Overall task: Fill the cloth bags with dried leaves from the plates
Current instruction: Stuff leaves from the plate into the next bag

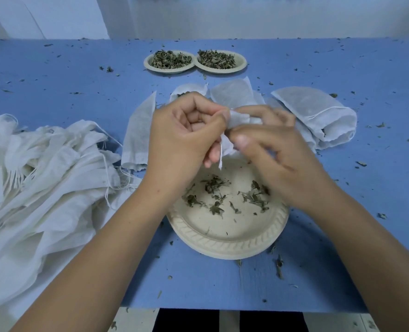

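Head view. The left hand (186,137) and right hand (278,159) meet above the far rim of the near plate (227,246), both grasping one small cloth bag (240,121). The left hand's fingers are curled, its thumb pinching the bag's edge; the right hand, partly blurred, pinches the bag from the other side. A drawstring (220,159) hangs from the bag over the plate. Scattered dried leaves (214,185) lie thinly on the near plate. Beyond the hands, the far left plate (170,71) and far right plate (241,61) stand side by side, rims touching, each heaped with leaves. A pile of cloth bags (42,176) lies to the left, flat bags (138,130) behind the hands, bunched bags (318,113) to the right, all on the blue table (78,80), strewn with leaf fragments
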Demonstrator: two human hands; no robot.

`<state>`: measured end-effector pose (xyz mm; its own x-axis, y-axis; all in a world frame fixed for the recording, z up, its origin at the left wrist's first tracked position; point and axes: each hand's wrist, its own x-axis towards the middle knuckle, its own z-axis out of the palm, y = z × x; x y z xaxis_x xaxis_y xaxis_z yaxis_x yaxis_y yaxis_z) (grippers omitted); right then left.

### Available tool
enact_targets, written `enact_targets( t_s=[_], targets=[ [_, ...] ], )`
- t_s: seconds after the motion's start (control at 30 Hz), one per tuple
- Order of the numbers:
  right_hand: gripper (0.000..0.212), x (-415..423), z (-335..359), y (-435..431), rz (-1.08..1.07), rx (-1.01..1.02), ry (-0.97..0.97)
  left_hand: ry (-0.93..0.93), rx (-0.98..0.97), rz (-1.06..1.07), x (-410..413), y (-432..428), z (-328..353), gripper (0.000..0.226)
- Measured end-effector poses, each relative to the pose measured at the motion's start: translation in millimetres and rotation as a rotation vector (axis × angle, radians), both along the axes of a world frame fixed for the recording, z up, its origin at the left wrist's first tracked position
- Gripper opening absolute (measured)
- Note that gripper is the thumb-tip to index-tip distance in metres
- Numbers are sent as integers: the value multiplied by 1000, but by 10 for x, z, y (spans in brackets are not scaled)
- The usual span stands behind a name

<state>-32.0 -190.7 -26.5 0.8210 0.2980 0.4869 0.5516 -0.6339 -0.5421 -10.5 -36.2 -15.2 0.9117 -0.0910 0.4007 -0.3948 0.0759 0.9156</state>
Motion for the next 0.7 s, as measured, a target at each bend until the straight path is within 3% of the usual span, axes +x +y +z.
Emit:
enact_targets(
  t_s=[0.07,0.13,0.2,0.3,0.33,0.43,0.53,0.7],
  targets=[
    [38,9,72,-112,-29,272,-60,19,-34,62,26,25,22,17],
    [49,15,119,-225,-31,399,-41,28,-62,111,50,58,37,19],
    [59,0,136,-266,12,256,127,35,-79,135,55,67,49,20],
    [68,-1,62,-208,97,-212,398,47,-92,133,56,59,50,21],
    [69,-8,45,-171,143,-271,459,48,-93,132,58,60,51,21],
    [58,-44,42,-58,313,-52,606,44,-90,132,60,63,49,21],
    [56,-51,86,-101,298,149,549,46,-90,131,53,58,46,22],
    [61,-81,45,-30,396,64,800,43,-99,110,53,54,39,22]
  ],
)
